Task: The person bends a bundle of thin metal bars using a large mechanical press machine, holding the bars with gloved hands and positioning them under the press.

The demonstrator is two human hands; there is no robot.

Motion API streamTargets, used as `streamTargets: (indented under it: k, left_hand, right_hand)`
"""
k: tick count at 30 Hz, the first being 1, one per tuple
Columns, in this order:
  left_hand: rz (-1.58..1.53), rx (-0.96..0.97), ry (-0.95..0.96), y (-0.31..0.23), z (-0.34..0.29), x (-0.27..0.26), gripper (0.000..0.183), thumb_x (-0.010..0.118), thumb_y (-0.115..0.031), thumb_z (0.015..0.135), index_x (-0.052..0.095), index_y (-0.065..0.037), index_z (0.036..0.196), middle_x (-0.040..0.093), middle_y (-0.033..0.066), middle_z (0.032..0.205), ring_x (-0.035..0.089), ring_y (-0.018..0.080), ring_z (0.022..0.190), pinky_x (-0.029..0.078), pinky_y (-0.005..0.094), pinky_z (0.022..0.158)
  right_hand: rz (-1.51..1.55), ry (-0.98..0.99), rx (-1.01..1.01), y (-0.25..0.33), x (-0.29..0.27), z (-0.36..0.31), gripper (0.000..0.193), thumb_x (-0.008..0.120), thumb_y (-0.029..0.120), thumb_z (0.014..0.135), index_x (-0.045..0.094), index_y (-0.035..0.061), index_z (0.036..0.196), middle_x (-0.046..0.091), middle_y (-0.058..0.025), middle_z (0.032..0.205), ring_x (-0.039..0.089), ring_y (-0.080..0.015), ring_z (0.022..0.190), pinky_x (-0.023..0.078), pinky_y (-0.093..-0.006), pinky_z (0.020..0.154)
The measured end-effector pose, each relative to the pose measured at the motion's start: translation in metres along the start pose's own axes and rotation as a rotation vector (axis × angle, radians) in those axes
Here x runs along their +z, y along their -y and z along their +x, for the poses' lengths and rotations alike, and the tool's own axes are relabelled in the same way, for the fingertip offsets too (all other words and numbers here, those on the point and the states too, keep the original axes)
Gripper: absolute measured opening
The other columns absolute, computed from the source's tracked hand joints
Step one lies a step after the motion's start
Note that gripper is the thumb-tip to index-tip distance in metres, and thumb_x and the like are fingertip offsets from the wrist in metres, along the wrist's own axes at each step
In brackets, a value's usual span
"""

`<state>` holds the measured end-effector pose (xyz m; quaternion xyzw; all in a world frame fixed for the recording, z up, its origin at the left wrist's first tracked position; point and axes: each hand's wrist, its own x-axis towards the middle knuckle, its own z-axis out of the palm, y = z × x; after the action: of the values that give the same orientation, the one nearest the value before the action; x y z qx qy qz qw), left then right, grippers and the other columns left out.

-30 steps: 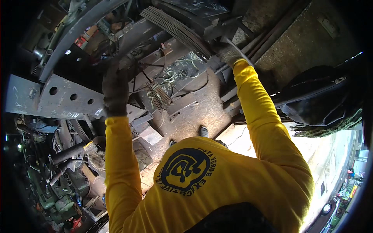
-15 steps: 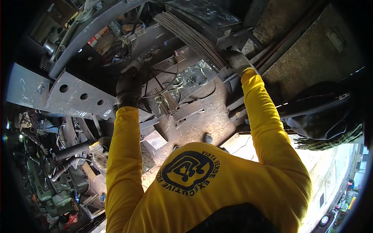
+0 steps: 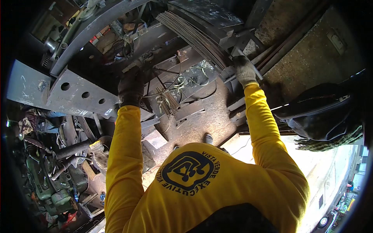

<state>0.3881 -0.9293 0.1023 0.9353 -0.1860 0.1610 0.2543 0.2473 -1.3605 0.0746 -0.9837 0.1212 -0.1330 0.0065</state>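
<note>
My right hand [image 3: 244, 70], in a grey-brown work glove, is closed round a short pale metal bar [image 3: 254, 66]. The bar sticks out on both sides of the glove, beside the end of a bundle of thin steel rods [image 3: 194, 37]. My left hand [image 3: 130, 86] wears a darker glove and reaches to the shadowed edge of the steel framework; its fingers are lost in the dark. A perforated steel plate [image 3: 83, 87] lies left of that hand. A thin round wire frame [image 3: 157, 79] is just to its right.
Cut rods tied with pale strips [image 3: 168, 100] lie between my arms. Pipes [image 3: 72, 150] and green machinery [image 3: 42, 186] crowd the lower left. A black bag [image 3: 318, 112] hangs at the right, by a rusty sheet [image 3: 307, 58]. A curved steel beam [image 3: 85, 37] spans the upper left.
My right hand has moved slightly right and down, and the metal bar in it has shifted and shows more of its length. The left hand stays about where it was.
</note>
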Motion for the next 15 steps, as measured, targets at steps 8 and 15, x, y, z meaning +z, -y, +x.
streamTargets:
  k: [8,15]
  left_hand:
    - [-0.046,-0.024,0.016,0.004,0.002,0.004,0.034,0.062,-0.04,0.093,0.071,-0.018,0.116,0.071,0.0157,0.114,0.066,0.0382,0.108,0.052,0.0458,0.094]
    - [0.01,-0.014,-0.004,0.001,0.0,0.002,0.036,0.06,-0.042,0.094,0.07,-0.019,0.119,0.071,0.0165,0.116,0.065,0.038,0.11,0.051,0.0464,0.096]
  right_hand:
    - [0.583,-0.227,0.342,0.001,-0.016,-0.074,0.034,0.053,0.032,0.104,0.068,0.001,0.106,0.069,-0.0196,0.106,0.067,-0.0358,0.092,0.053,-0.0392,0.085]
    - [1.597,0.021,0.234,0.026,-0.01,-0.177,0.038,0.057,0.03,0.105,0.06,-0.0022,0.126,0.067,-0.008,0.088,0.067,-0.0165,0.085,0.055,-0.0285,0.077]
